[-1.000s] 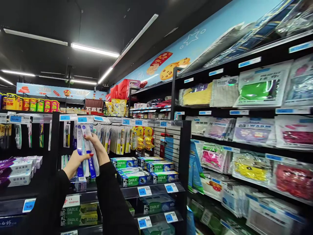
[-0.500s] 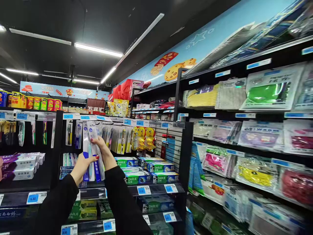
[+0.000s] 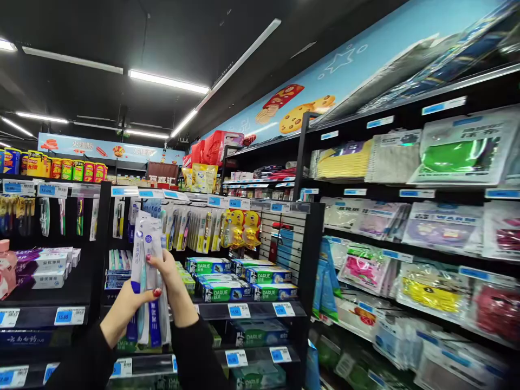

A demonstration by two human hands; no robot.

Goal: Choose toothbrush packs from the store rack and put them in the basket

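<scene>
In the head view, several packaged toothbrushes (image 3: 147, 233) stand close together between my hands, upright and slightly tilted, in clear packs with white tops and blue lower parts. My left hand (image 3: 125, 310) is closed round their lower left side, its thumb across the front. My right hand (image 3: 174, 286) grips them from the right, thumb on the front of the packs. The fingers behind the packs are hidden. Behind them hangs a row of toothbrush packs (image 3: 194, 230) on the rack, under a price strip (image 3: 170, 195).
Toothpaste boxes (image 3: 227, 291) lie on the shelf below the hanging row. To the left are purple and white boxes (image 3: 44, 268) and a pink bottle (image 3: 6, 270). A tall rack of bagged goods (image 3: 442, 225) runs along the right.
Both hands have come down and closer with the toothbrush packs, away from the hanging rack. The view has shifted slightly left.
</scene>
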